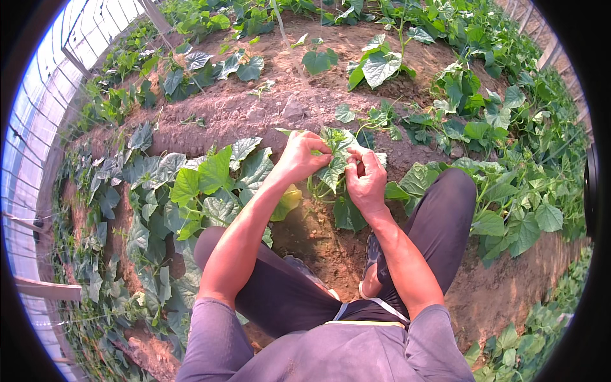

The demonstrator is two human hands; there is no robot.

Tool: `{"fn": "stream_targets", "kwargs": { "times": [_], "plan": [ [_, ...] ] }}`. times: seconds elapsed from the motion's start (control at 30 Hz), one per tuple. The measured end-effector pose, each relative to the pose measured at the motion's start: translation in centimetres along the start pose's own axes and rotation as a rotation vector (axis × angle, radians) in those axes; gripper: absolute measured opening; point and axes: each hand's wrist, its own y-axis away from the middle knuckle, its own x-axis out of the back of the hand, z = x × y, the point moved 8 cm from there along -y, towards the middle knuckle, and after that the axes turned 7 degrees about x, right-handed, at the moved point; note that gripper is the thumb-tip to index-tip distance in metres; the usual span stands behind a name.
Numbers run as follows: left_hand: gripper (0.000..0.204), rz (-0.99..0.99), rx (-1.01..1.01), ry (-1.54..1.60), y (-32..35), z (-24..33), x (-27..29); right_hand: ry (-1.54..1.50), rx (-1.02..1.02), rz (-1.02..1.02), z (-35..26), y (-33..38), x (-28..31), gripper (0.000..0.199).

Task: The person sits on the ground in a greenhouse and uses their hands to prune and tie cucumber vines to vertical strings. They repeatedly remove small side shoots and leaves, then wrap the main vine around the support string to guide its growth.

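Observation:
Between my hands stands the leafy top of a young vine (334, 172), with lobed, toothed leaves like a cucumber plant's. My left hand (303, 156) is closed in a pinch at the left side of its shoot. A pale green leaf tip (284, 131) pokes out beyond the knuckles of that hand. From the other side, my right hand (366, 178) pinches at the same shoot with thumb and forefinger, its other fingers curled. The exact spot under the fingertips is too small to make out.
Broad-leaved vines (216, 172) crowd the left, one with a yellowed leaf (287, 202). More vines (509, 172) spread at the right, past my bent knee (459, 191). A bare soil ridge (254, 111) runs across ahead. Framed clear sheeting (38, 127) forms the left wall.

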Motion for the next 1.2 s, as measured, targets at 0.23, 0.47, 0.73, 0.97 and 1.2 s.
{"fn": "stream_targets", "kwargs": {
  "times": [0.23,0.47,0.73,0.97,1.2],
  "plan": [
    [0.020,-0.010,-0.045,-0.061,0.0,1.4,-0.4,0.089,0.099,-0.152,0.7,-2.1,-0.1,0.009],
    [0.018,0.085,-0.010,-0.112,0.3,0.3,0.6,0.315,0.136,-0.065,1.2,-1.9,1.1,0.054],
    [0.020,0.248,-0.105,0.111,-0.1,2.5,0.3,-0.034,-0.291,-0.266,8.4,1.2,-4.1,0.022],
    [0.019,0.144,0.051,0.101,1.0,1.8,-2.3,-0.208,-0.552,-0.082,12.1,-0.8,-1.5,0.026],
    [0.025,-0.059,0.133,-0.133,1.6,-3.7,-9.1,-0.156,-0.495,-0.182,11.4,-2.0,-2.6,0.021]
  ]
}}
